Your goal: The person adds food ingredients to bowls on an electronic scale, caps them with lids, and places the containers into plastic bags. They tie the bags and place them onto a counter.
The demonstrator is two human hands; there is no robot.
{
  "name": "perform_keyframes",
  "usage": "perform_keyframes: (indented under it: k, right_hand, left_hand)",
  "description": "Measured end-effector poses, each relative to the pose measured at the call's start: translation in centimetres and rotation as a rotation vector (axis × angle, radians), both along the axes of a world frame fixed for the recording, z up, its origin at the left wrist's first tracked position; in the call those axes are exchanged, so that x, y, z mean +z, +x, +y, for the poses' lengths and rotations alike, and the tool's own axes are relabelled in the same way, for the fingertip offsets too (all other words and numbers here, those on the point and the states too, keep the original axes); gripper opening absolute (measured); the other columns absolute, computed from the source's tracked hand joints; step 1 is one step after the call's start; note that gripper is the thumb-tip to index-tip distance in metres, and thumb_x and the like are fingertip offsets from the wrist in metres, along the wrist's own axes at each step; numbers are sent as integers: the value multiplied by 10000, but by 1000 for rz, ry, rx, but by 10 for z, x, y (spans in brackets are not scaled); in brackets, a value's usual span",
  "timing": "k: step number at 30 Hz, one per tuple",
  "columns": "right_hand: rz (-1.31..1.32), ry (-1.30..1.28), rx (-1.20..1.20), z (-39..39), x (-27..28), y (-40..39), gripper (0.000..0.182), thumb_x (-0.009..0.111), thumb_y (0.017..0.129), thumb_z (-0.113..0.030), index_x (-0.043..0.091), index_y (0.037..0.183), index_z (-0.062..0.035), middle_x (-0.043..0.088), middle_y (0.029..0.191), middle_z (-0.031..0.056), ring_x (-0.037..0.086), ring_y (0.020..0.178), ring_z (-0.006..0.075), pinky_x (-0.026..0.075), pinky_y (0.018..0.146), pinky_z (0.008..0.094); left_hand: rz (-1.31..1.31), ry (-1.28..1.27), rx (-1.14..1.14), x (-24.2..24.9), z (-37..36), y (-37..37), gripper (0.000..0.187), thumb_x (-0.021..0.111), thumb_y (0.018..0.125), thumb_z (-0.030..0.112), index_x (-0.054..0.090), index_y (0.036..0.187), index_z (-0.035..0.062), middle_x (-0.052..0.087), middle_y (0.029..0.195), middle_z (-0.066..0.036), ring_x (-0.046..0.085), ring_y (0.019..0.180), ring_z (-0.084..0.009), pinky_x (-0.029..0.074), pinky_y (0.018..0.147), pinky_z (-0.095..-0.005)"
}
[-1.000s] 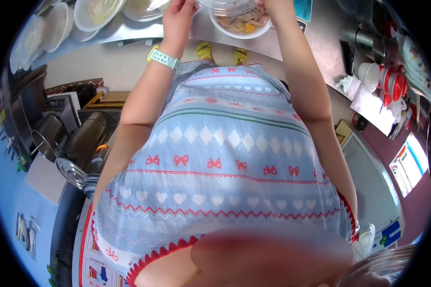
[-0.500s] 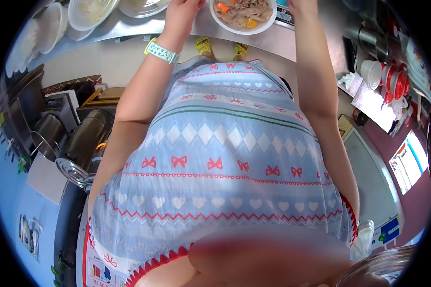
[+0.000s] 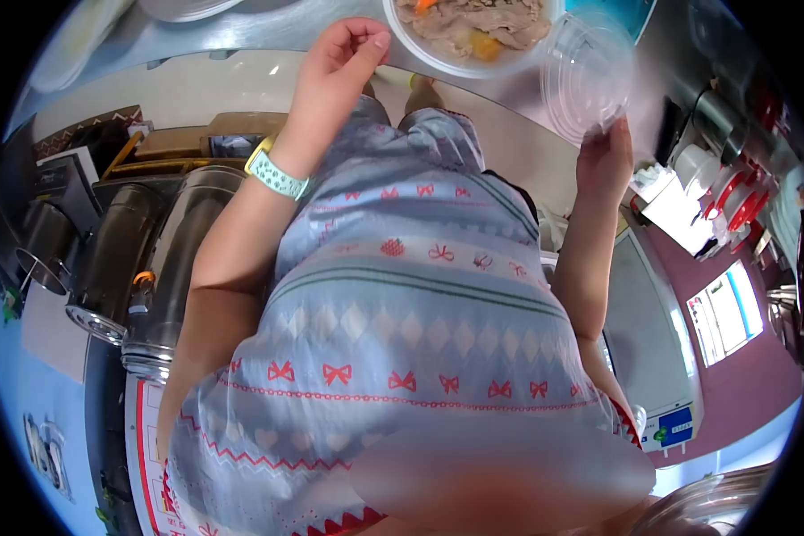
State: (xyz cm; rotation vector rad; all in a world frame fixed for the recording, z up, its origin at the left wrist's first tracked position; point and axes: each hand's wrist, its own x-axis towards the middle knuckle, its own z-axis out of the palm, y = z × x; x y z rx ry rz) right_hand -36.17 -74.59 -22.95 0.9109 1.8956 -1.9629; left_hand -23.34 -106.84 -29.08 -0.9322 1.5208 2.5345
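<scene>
A white round bowl (image 3: 398,43) of sliced meat (image 3: 514,22) with orange and yellow pieces stands at the top of the view, its upper part cut off. My left hand (image 3: 338,73), with a patterned watch band (image 3: 277,174) on the wrist, hovers just left of the bowl. Its fingers are curled toward the thumb, and nothing shows in them. On the other side, my right hand (image 3: 607,156) grips the lower edge of a clear round plastic lid (image 3: 588,71). The lid is tilted and overlaps the bowl's right rim in view.
The bowl is on a metal counter (image 3: 268,34). Pale containers (image 3: 76,45) stand at the upper left. A teal-blue item (image 3: 630,13) lies right of the bowl. Metal cylinders (image 3: 121,259) are at the left; red and white items (image 3: 732,196) and a white cabinet (image 3: 648,322) are at the right.
My left hand has moved down and stays beside the bowl. My right hand has come down into view with the clear lid. The whole view has shifted, and the bowl appears farther right.
</scene>
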Motion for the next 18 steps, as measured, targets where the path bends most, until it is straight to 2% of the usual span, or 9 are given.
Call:
perform_keyframes:
  k: [1, 4, 9, 14, 16, 17, 18]
  right_hand:
    - [-6, 8, 6, -10, 1, 2, 345, 438, 997, -122, 465, 1318, 3, 611, 1100, 81, 613, 857, 158, 533, 752, 297]
    - [20, -21, 81, -30, 2, 7, 340, 405, 1006, -109, 440, 1325, 1, 598, 1157, 85, 605, 989, 167, 544, 795, 332]
    - [3, -21, 184, -49, 3, 6, 325, 416, 1003, -113, 462, 1309, -15, 621, 1087, 63, 619, 911, 153, 549, 767, 308]
    - [-9, -127, 236, -72, -9, 2, 292, 451, 988, -103, 517, 1265, -34, 636, 1017, 45, 620, 852, 149, 536, 698, 306]
    - [22, -151, 253, -97, -9, -4, 289, 465, 984, -107, 527, 1259, -40, 637, 1020, 40, 619, 846, 152, 528, 687, 301]
    - [16, -76, 355, -117, -2, -9, 282, 498, 973, -132, 553, 1233, -39, 641, 1016, 38, 620, 853, 154, 520, 694, 295]
    - [14, -2, 453, -134, 1, -11, 277, 531, 961, -158, 578, 1206, -38, 645, 1012, 35, 620, 860, 156, 511, 701, 289]
  left_hand:
    - [-6, 8, 6, -2, -1, 0, 200, 586, 958, 142, 591, 1105, 6, 634, 1010, -37, 598, 911, -116, 483, 872, -269]
    - [12, 12, 18, -5, -4, 4, 192, 583, 960, 135, 583, 1106, 11, 633, 1008, -36, 601, 915, -121, 484, 870, -273]
    - [12, 1, 146, -3, -6, 19, 183, 575, 964, 126, 576, 1111, 17, 633, 994, -36, 590, 901, -107, 473, 863, -267]
    - [34, 43, 222, -4, -7, 27, 176, 573, 965, 124, 568, 1106, 19, 633, 986, -32, 581, 911, -99, 468, 860, -259]
    - [49, -19, 451, 3, -6, 22, 232, 598, 951, 130, 599, 1152, 15, 639, 955, -19, 580, 850, -85, 474, 802, -235]
    - [54, -26, 454, 8, -11, 21, 232, 598, 951, 130, 599, 1152, 15, 639, 955, -19, 580, 850, -85, 474, 802, -235]
    - [81, -28, 450, 10, -18, 19, 288, 564, 969, 142, 564, 1221, 3, 619, 998, -23, 569, 865, -81, 472, 791, -217]
